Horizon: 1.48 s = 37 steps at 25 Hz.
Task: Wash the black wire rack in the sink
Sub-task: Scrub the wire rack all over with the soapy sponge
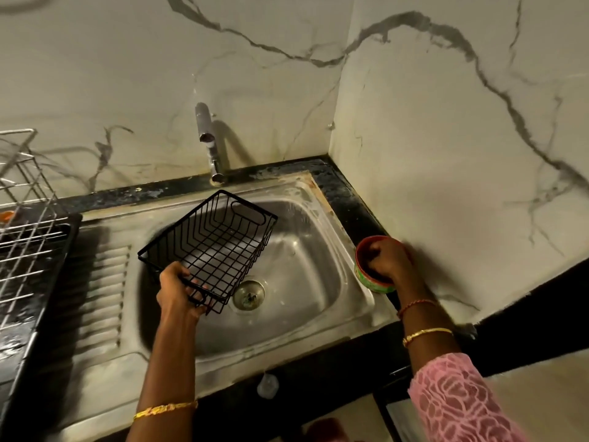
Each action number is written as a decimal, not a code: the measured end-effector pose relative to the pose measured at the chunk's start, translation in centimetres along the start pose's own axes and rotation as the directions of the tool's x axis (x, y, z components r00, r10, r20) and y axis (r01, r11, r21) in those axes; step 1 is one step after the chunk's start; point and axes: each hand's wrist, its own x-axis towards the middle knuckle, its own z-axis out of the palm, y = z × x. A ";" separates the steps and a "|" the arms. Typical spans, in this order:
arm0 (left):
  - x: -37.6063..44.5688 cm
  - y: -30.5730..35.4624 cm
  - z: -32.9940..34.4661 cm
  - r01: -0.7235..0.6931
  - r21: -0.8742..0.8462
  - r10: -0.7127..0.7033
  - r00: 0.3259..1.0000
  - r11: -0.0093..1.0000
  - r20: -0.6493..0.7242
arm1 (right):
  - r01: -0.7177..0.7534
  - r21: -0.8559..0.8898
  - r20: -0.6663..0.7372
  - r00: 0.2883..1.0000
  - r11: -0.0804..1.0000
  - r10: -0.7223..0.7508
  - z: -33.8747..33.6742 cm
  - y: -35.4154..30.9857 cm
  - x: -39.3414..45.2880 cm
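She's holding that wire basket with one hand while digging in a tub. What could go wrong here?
1. The left hand grips the black rack only at its near end, tilted over the sink; it might slip and drop onto the drain.
2. The right hand reaches into the small tub sitting at the sink's rim; a nudge could tip it into the basin.
3. The rack's far end sits close under the tap and could knock it.

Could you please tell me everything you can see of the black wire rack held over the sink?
The black wire rack is a rectangular basket of thin, dark-coated metal wire, with a grid floor, barred sides and a handle loop in its far end wall. It looks empty. It is tilted, far end higher, above the steel sink basin, near the drain. Only the left hand grips it, at its near end.
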 end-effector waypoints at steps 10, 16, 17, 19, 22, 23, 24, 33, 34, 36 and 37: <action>0.5 0.1 -0.3 -0.013 -0.049 0.012 1.000 0.999 -0.012 | -0.223 0.191 -0.189 0.947 0.956 0.258 0.8 0.4 1.2; 0.4 -0.4 -0.6 -0.010 -0.042 0.010 1.000 0.999 0.014 | -0.062 0.192 -0.199 0.975 0.979 0.100 2.5 0.1 1.0; 0.4 -0.4 -0.6 -0.013 -0.039 0.014 1.000 0.999 0.019 | -0.020 0.202 -0.175 0.983 0.979 0.056 2.2 0.1 0.8; 0.2 -0.6 -0.5 -0.017 -0.038 0.018 1.000 0.999 0.018 | 0.031 0.155 -0.168 0.986 0.987 -0.005 1.3 0.3 0.1; 0.2 -0.8 -0.6 -0.016 -0.033 0.016 1.000 0.999 0.004 | -0.007 0.091 -0.183 0.983 0.996 0.024 -0.4 0.9 -0.6; 0.2 -0.8 -0.6 -0.014 -0.026 0.014 1.000 1.000 -0.001 | -0.026 0.075 -0.150 0.988 0.997 0.037 -0.9 0.9 -0.9; 0.2 -0.9 -0.6 -0.012 -0.020 0.012 1.000 1.000 -0.005 | -0.036 0.044 -0.105 0.994 0.998 0.041 -1.2 0.9 -1.0; -1.6 -1.1 0.2 -0.080 -0.067 0.081 0.997 0.995 0.017 | -0.027 -0.053 -0.137 0.990 0.998 0.019 -0.7 -0.3 -1.1; -1.8 -1.1 0.2 -0.097 -0.078 0.099 0.995 0.992 0.023 | -0.005 0.052 -0.240 0.971 0.999 0.017 -1.3 -0.8 -1.7; -2.0 -1.1 0.1 -0.127 -0.102 0.132 0.990 0.987 0.045 | 0.149 0.370 -0.384 0.923 0.917 0.005 -2.1 -2.7 -3.1; -2.2 -1.1 0.1 -0.139 -0.108 0.146 0.988 0.984 0.057 | 0.242 0.506 -0.357 0.933 0.828 -0.054 -2.1 -4.1 -3.7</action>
